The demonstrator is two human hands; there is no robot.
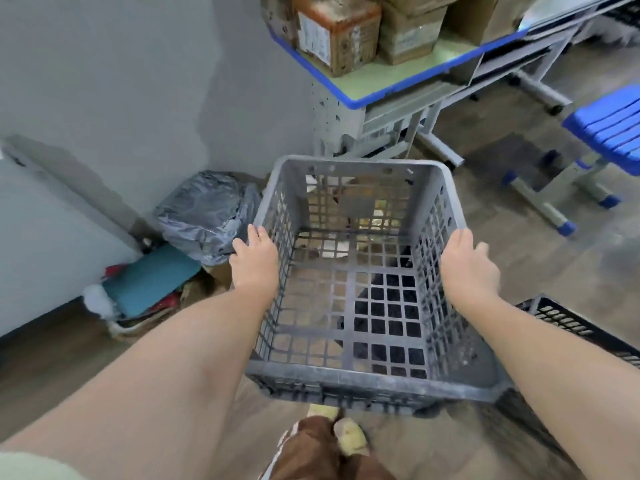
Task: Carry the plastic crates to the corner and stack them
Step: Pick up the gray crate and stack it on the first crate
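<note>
I hold a grey plastic crate [360, 375] with lattice walls and an empty lattice floor out in front of me, above the wooden floor. My left hand [254, 263] grips the crate's left rim, fingers curled over the outer side. On the right rim sits my right hand [467, 265], its fingertips hidden behind the wall. A black plastic crate [568, 318] shows at the lower right, partly hidden by my right forearm and the grey crate.
The grey wall corner is ahead on the left, with a grey plastic bag [207, 213] and a teal pad [152, 278] on the floor there. A blue-edged desk [398, 88] carrying cardboard boxes [339, 32] stands behind the crate. A blue chair [609, 129] is at the right.
</note>
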